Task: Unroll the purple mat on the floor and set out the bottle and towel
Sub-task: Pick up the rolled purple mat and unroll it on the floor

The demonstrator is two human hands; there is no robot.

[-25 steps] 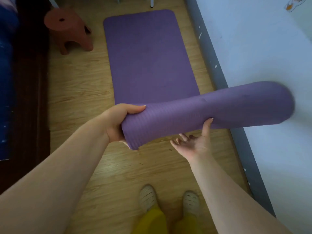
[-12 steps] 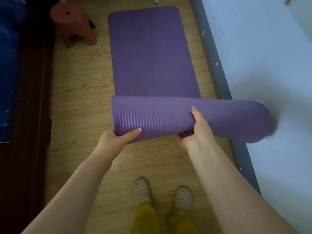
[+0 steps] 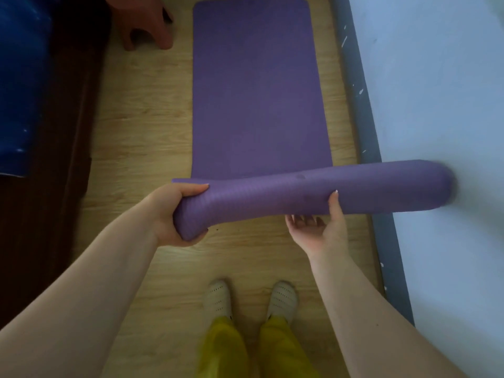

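Head view is showing the left hand (image 3: 174, 214) wrapping its grip around the near-left end of the purple mat (image 3: 259, 91), thumb over the top and fingers curling underneath, squeezing the roll so it is pinching in at that end. The right hand (image 3: 319, 230) is lying palm-up under the middle of the roll, fingers loosely spread below it and only the thumb reaching up against its front — a supporting touch, not a closed grip. Both forearms are reaching forward and down, and the remaining roll is hanging across the view above the wooden floor (image 3: 141, 126), its far end blurring against the white wall (image 3: 436, 105). As for progress, the mat is looking mostly unrolled: a long flat stretch is lying on the floor ahead, running toward the brown stool (image 3: 144, 25), while the last part is staying rolled in the hands. Laying that part down seems to be what is left of the first step — and neither bottle nor towel is showing anywhere here.
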